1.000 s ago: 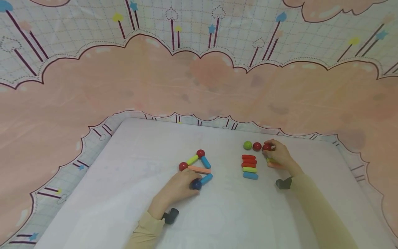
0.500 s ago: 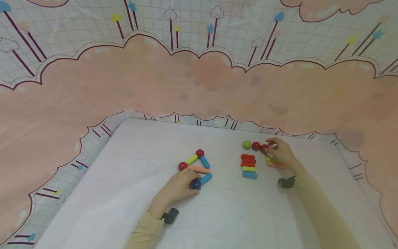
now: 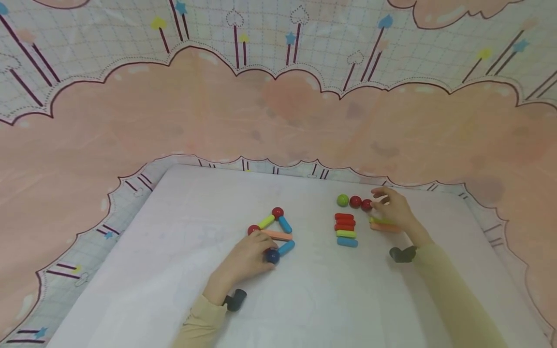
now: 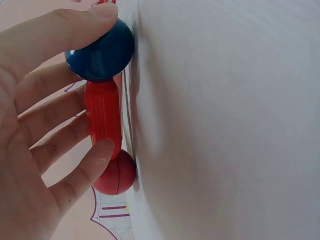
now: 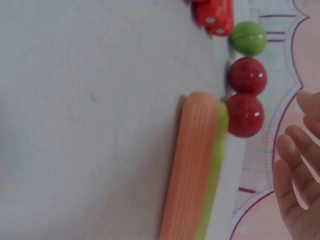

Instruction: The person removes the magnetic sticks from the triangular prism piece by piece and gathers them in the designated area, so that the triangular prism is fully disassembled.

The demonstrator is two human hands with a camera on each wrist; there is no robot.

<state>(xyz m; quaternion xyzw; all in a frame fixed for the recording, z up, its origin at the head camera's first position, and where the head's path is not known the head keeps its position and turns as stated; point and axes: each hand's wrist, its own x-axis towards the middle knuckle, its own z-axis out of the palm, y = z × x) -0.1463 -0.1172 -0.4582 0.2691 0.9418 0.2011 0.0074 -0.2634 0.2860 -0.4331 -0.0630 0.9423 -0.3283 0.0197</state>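
Observation:
My left hand (image 3: 241, 258) grips a blue ball (image 3: 272, 256) of a magnetic-looking construction set, thumb over it in the left wrist view. Its other fingers lie along a red rod (image 4: 102, 115) that runs from the blue ball to a red ball (image 4: 117, 175). The figure continues with a blue rod (image 3: 286, 248), an orange rod (image 3: 278, 235), a yellow-green rod (image 3: 267, 222) and another red ball (image 3: 277, 212). My right hand (image 3: 393, 210) holds nothing, its fingers spread beside the end red ball (image 5: 245, 115) of a short row.
That row also has a middle red ball (image 5: 247, 76) and a green ball (image 5: 248, 38). In front lie stacked red rods (image 3: 344, 222), a yellow-green and a blue rod (image 3: 347, 242). A long orange rod (image 5: 192, 165) lies under my right hand. The white table (image 3: 304, 304) meets a patterned cloth behind.
The right hand has let go of the end red ball and drawn back a little to the right. The ball stands against its neighbour. The left hand keeps its grip; the head view shifts slightly.

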